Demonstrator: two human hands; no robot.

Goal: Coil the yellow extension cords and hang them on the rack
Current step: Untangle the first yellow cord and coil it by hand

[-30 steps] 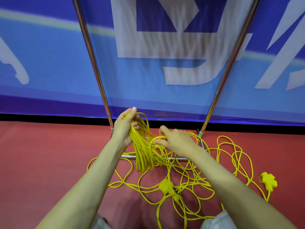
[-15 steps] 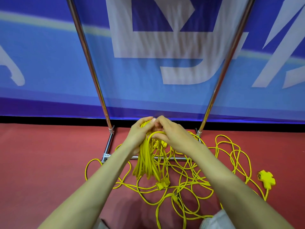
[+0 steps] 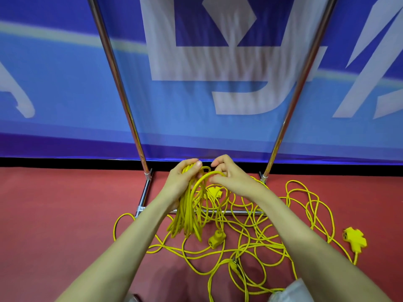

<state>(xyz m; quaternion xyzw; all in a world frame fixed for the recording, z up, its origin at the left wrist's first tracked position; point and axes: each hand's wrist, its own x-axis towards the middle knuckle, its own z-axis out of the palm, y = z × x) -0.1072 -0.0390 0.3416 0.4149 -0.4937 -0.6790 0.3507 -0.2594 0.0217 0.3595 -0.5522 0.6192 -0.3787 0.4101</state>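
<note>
While the left hand (image 3: 181,182) grips the top of a coiled bundle (image 3: 187,216) of yellow extension cord, its fingers curled tight round the gathered turns, the right hand (image 3: 231,179) pinches one arching loop (image 3: 208,175) of the same cord between thumb and fingers, just beside the left.

The bundle hangs in long, narrow turns of round, smooth-jacketed cable. Whether its lower ends touch the floor cannot be told. A moulded yellow connector (image 3: 217,239) sits just beside the bundle's bottom.

The loose cord (image 3: 257,236) lies on the red floor (image 3: 54,214) in overlapping, tangled rings, spread from under the hands toward the floor's right side. Part of it crosses the base bar (image 3: 237,212). A flat, cross-shaped yellow socket block (image 3: 354,238) lies at the right end of the tangle, well apart from the hands.

The rack (image 3: 117,83) is polished metal tubing, with two uprights rising from low bars near the floor's far edge. A blue banner (image 3: 54,83) with large white shapes stands behind it.
</note>
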